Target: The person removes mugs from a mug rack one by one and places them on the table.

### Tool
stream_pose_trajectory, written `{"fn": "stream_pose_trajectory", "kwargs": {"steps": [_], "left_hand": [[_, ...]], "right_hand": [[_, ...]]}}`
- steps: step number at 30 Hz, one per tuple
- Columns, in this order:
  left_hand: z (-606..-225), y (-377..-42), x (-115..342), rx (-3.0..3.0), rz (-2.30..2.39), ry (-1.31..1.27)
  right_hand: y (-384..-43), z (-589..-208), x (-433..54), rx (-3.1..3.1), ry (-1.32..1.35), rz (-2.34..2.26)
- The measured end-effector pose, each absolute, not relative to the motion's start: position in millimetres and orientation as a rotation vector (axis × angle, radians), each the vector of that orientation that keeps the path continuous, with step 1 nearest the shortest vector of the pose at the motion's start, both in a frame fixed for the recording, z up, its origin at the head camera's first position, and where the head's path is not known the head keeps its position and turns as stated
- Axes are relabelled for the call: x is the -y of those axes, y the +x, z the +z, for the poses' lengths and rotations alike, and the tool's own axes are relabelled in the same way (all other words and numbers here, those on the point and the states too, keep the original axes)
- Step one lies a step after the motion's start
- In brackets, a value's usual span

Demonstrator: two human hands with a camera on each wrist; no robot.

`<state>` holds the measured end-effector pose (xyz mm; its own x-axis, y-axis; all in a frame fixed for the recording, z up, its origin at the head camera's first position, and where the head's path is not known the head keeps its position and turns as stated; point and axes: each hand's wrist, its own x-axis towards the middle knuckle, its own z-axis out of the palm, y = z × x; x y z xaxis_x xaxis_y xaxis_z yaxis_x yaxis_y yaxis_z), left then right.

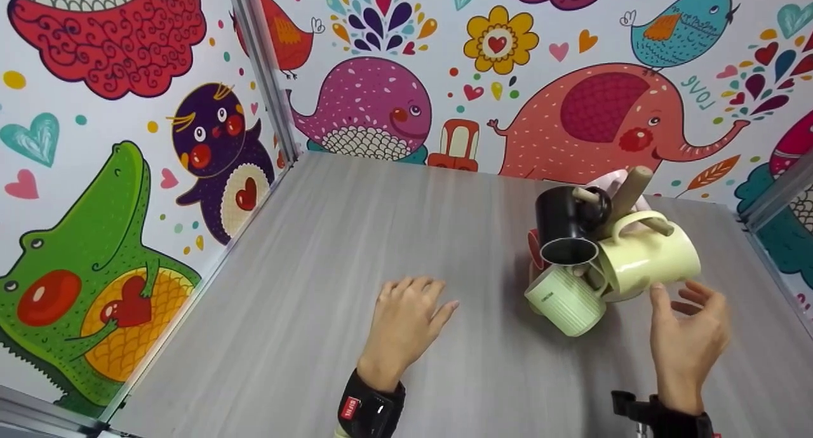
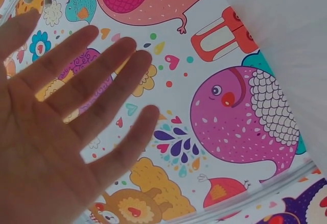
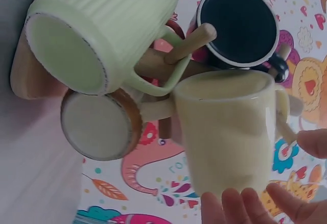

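Note:
A wooden mug tree [image 1: 635,187] stands on the right of the table with several mugs hung on its pegs. The pale yellow mug [image 1: 651,254] hangs by its handle on a peg at the right. Close to that mug's base is my right hand [image 1: 692,333], fingers slightly bent and thumb apart; whether the fingertips touch it I cannot tell. A ribbed light green mug [image 1: 568,301] hangs at the front, with a black mug [image 1: 559,219] behind it. My left hand [image 1: 406,324] hovers above the table left of the mugs, fingers spread, holding nothing.
A brown-rimmed mug [image 3: 102,126] hangs low on the tree, seen from the right wrist. Parts of a pink mug [image 1: 613,181] and a red one [image 1: 535,247] show behind the others. Cartoon-printed walls [image 1: 457,95] border the grey table [image 1: 330,235].

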<state>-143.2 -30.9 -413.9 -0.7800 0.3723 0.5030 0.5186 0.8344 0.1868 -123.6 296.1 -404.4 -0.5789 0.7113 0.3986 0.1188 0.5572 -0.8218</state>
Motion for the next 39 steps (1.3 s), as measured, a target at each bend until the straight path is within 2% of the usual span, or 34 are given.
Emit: {"fn": "stream_pose_trajectory", "kwargs": {"steps": [7,12,19,29,39], "left_hand": [[-414.5,-143.5,29.8,2.559,-0.460,-0.668],[-415.8,-143.8,29.9,2.564,-0.466,-0.667],[-417.1,-143.7,30.3,2.565,-0.467,-0.670],[-416.4,-144.0,28.4,2.580,-0.467,-0.674],[-417.4,-144.6,28.6,2.588,-0.434,-0.688]], "right_hand": [[-131.8,-408.7,-305.8,1.953,-0.785,1.413],[-138.1,-410.0,-308.5,1.720,-0.793,1.866],[-142.7,-411.2,-310.5,1.409,-0.729,2.273],[-150.1,-408.2,-314.5,1.187,-0.505,2.556],[-153.6,-414.1,-317.9,1.114,-0.392,2.666]]}}
